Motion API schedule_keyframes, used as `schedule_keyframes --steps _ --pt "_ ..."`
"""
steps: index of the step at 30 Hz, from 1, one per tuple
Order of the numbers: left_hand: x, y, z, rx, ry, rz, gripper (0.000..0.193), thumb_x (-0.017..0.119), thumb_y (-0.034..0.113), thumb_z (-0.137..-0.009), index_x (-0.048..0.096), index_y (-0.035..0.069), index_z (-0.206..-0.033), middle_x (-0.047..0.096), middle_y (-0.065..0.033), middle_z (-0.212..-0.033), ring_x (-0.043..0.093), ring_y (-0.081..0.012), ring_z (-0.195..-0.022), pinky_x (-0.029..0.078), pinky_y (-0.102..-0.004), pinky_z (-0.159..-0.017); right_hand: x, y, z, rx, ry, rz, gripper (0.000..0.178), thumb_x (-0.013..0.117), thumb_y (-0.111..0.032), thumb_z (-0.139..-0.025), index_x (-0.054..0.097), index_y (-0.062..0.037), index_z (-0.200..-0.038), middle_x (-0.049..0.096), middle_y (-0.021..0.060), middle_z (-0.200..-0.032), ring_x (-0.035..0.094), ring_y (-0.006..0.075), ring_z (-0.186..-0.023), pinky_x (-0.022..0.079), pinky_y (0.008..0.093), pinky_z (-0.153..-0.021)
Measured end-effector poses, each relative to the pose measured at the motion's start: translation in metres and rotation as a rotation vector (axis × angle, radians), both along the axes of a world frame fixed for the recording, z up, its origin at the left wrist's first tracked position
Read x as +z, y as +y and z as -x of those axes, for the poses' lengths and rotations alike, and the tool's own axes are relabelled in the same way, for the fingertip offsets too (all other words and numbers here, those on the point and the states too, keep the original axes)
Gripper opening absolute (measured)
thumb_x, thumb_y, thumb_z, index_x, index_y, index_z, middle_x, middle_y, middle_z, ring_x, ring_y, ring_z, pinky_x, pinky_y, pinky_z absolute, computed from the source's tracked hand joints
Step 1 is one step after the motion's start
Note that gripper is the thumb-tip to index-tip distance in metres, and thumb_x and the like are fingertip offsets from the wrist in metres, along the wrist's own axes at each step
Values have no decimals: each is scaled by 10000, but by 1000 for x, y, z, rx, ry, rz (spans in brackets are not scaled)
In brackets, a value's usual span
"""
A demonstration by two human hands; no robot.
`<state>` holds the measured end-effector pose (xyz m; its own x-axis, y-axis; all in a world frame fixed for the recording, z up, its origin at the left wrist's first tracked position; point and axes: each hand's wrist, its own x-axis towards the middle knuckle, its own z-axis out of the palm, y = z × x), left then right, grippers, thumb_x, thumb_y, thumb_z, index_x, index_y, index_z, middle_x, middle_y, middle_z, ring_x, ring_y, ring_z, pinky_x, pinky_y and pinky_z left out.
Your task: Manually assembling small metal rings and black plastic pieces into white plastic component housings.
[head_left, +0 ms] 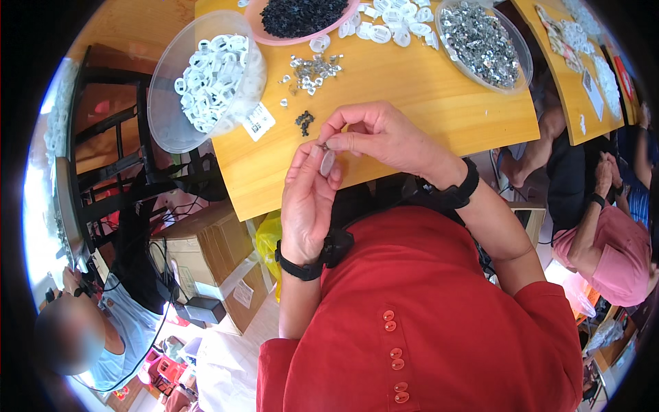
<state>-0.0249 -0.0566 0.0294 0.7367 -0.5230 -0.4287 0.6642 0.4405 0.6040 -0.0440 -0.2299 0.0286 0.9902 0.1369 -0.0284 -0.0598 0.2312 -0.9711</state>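
Steadily is the way to work here: the left hand [309, 199] grips a small white disc [328, 163] by its upper end, thumb against fingers, while the right hand [384, 141] pinches at that same end with thumb and forefinger. Whatever tiny part sits between the fingertips is too small and covered to tell. The disc is near the middle of the frame, over the bench [425, 96] close to its near edge. I'd keep the left pinch firm, press squarely with the right thumb, and hold the work further in over the wood, since a dropped piece could roll off that edge.

Just beyond the fingers lies a little heap of black bits [304, 123], near enough to be brushed by a knuckle; above it, metal clips [316, 71] are scattered. At upper left stands a clear tub [161, 89] of white parts, a white tag [259, 121] beside it; at top centre, a pink bowl [278, 41] of black pieces and loose white rings [395, 24]; at upper right, a tub of shiny metal [480, 44].
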Motion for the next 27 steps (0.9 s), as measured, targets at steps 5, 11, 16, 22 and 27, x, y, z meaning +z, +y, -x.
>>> schedule_keyframes --steps 5,11,16,22,27 --pt "0 -1 -1 -25 51 4 254 504 220 -967 532 43 -1148 591 -46 -979 499 -106 -739 432 -235 -661 -4 -1 -1 8 33 0 115 597 -91 -898 636 -24 -983 632 -16 -869 562 37 -779 433 193 -677" --pt "0 -4 1 82 24 -93 204 534 208 -953 564 49 -1076 595 -34 -934 498 -99 -724 422 -234 -632 3 5 5 -104 5 241 83 631 -77 -857 654 -15 -908 641 -3 -823 578 50 -729 452 206 -636" --pt "-7 -1 -2 80 10 -97 150 563 185 -934 576 65 -1022 607 -10 -917 521 -99 -727 430 -233 -642 5 13 8 -342 -190 408 103 633 -92 -802 642 3 -841 638 118 -746 619 209 -644 477 291 -584" --pt "-2 -8 0 146 18 -162 100 560 160 -937 599 77 -975 607 0 -893 530 -74 -758 431 -211 -669 8 19 10 -344 -311 692 73 623 -72 -826 610 -7 -857 617 116 -776 612 258 -684 477 317 -612" --pt "-3 -8 1 131 66 -156 127 556 191 -945 596 79 -988 612 -2 -869 553 -77 -728 448 -209 -617 2 23 9 -372 -333 780 40 592 -56 -836 574 -30 -860 581 119 -789 592 307 -733 467 347 -637"
